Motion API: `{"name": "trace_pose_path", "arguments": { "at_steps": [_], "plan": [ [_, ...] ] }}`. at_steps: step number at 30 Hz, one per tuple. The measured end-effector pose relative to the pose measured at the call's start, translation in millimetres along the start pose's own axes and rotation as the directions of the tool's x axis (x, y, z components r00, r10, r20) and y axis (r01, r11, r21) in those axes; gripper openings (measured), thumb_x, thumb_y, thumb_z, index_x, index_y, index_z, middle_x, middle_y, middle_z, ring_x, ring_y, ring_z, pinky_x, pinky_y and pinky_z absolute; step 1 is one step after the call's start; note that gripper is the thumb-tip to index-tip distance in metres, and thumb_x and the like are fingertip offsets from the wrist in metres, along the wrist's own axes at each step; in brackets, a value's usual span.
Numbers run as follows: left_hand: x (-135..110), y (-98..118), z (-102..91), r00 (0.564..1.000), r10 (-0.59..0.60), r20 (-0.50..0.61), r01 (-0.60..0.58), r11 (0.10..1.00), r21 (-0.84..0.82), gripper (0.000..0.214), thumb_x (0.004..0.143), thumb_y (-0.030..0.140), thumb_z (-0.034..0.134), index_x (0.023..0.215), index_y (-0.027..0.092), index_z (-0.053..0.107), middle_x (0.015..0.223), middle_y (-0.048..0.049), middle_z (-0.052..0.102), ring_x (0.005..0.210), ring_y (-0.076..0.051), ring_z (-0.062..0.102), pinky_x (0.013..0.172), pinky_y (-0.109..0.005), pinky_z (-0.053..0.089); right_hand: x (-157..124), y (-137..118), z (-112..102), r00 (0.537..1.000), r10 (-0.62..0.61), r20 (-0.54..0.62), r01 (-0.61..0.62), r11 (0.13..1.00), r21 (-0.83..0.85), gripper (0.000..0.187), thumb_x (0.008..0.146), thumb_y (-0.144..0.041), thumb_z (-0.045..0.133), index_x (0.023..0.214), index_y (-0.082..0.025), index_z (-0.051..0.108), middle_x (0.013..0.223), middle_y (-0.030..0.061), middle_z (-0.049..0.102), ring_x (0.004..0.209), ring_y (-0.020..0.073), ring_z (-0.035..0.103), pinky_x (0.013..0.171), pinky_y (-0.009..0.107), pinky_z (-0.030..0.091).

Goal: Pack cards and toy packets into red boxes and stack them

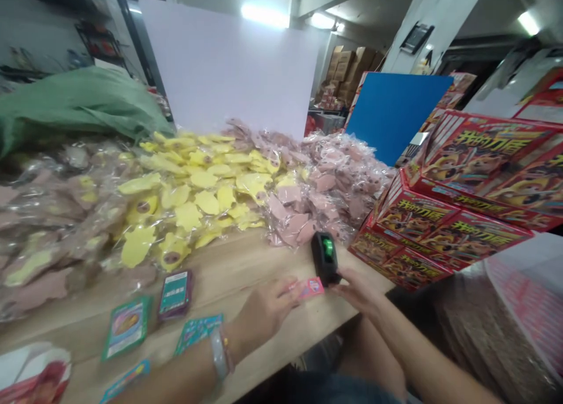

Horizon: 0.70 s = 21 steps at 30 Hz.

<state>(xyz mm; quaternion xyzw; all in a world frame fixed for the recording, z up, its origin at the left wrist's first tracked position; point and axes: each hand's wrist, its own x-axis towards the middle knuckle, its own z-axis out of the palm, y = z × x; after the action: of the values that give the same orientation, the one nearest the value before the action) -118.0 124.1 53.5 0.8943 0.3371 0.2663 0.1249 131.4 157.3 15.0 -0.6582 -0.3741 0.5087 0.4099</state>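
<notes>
My left hand (266, 310) pinches a small pink card (311, 287) just above the wooden table (246, 263). My right hand (358, 289) grips the base of a black handheld device with a green button (324, 257), which stands upright right next to the card. Both hands meet near the table's right front edge. A bracelet shows on my left wrist.
Card stacks lie on the table to the left: a purple one (175, 294), a green one (126, 326), a teal one (197, 330). Heaps of bagged yellow (193, 193) and pink (316, 187) pieces fill the back. Red printed boxes (461, 199) are stacked at the right.
</notes>
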Motion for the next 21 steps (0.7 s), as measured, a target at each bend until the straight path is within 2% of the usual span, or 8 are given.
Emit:
{"name": "trace_pose_path", "arguments": {
  "at_steps": [5,10,13,15,17,18,19,21],
  "plan": [
    [5.0,-1.6,7.5,0.994,-0.089,-0.058,0.086,0.995,-0.056,0.031,0.091,0.023,0.034,0.116,0.021,0.052,0.107,-0.0069,0.060,0.093,-0.016,0.059,0.080,-0.028,0.050,-37.0,20.7,7.6,0.987,-0.095,-0.127,0.082,0.991,-0.106,0.022,0.065,-0.036,0.057,0.055,-0.020,0.045,0.059,0.0003,0.047,0.066,0.0187,0.050,0.060,0.029,0.043],
    [6.7,5.0,12.8,0.979,-0.204,0.015,0.205,0.978,-0.045,0.034,0.089,0.022,0.037,0.123,0.022,0.044,0.111,-0.0079,0.059,0.096,-0.019,0.058,0.080,-0.032,0.049,-74.4,-1.2,63.0,0.988,-0.146,0.043,0.143,0.988,0.064,0.037,0.074,-0.050,0.052,0.055,-0.018,0.045,0.051,-0.0031,0.043,0.049,0.0107,0.041,0.049,0.023,0.035],
    [2.2,8.0,8.4,0.963,-0.257,0.082,0.264,0.959,-0.102,0.052,0.084,0.016,0.043,0.134,0.019,0.025,0.114,-0.0105,0.057,0.099,-0.021,0.057,0.082,-0.034,0.047,-76.6,2.8,87.5,0.991,-0.128,-0.033,0.130,0.990,0.056,0.047,0.073,-0.060,0.047,0.050,-0.020,0.037,0.042,-0.0058,0.034,0.038,0.0078,0.030,0.040,0.022,0.026],
    [-0.8,9.2,3.5,0.939,-0.311,0.144,0.332,0.931,-0.151,0.060,0.080,0.014,0.046,0.135,0.017,0.021,0.113,-0.0110,0.058,0.096,-0.021,0.058,0.080,-0.033,0.047,-73.6,10.9,83.1,0.980,-0.164,-0.113,0.162,0.986,-0.026,0.049,0.070,-0.065,0.046,0.051,-0.020,0.039,0.042,-0.0052,0.036,0.038,0.0095,0.033,0.040,0.024,0.029],
    [-2.0,10.7,0.6,0.914,-0.349,0.208,0.388,0.902,-0.190,0.048,0.077,0.014,0.048,0.123,0.018,0.038,0.105,-0.0082,0.062,0.091,-0.020,0.060,0.077,-0.031,0.047,-73.3,12.8,67.1,0.941,-0.307,-0.146,0.284,0.946,-0.157,0.044,0.062,-0.062,0.056,0.062,-0.018,0.052,0.054,0.0000,0.051,0.051,0.0156,0.047,0.050,0.028,0.039],
    [-1.8,11.9,0.1,0.906,-0.348,0.241,0.397,0.896,-0.199,0.039,0.076,0.014,0.049,0.114,0.018,0.045,0.099,-0.0066,0.064,0.088,-0.020,0.061,0.075,-0.029,0.046,-74.7,10.1,59.2,0.901,-0.423,-0.100,0.381,0.879,-0.287,0.044,0.058,-0.057,0.063,0.074,-0.017,0.057,0.068,0.0043,0.059,0.064,0.0203,0.054,0.059,0.031,0.043],
    [-1.2,13.5,-0.3,0.904,-0.329,0.271,0.388,0.899,-0.203,0.033,0.075,0.014,0.049,0.107,0.019,0.050,0.095,-0.0054,0.065,0.086,-0.020,0.061,0.074,-0.028,0.046,-76.4,5.0,53.5,0.848,-0.530,0.022,0.477,0.743,-0.470,0.050,0.056,-0.051,0.067,0.090,-0.016,0.058,0.084,0.0084,0.062,0.078,0.0243,0.056,0.068,0.034,0.044],
    [0.9,17.6,-3.3,0.916,-0.266,0.300,0.332,0.923,-0.196,0.031,0.073,0.014,0.050,0.104,0.019,0.051,0.092,-0.0051,0.065,0.085,-0.020,0.061,0.075,-0.027,0.045,-78.7,-10.0,49.2,0.741,-0.553,0.381,0.602,0.297,-0.741,0.060,0.060,-0.043,0.068,0.110,-0.016,0.052,0.101,0.0131,0.062,0.091,0.0281,0.055,0.076,0.038,0.043]
  ]
}}
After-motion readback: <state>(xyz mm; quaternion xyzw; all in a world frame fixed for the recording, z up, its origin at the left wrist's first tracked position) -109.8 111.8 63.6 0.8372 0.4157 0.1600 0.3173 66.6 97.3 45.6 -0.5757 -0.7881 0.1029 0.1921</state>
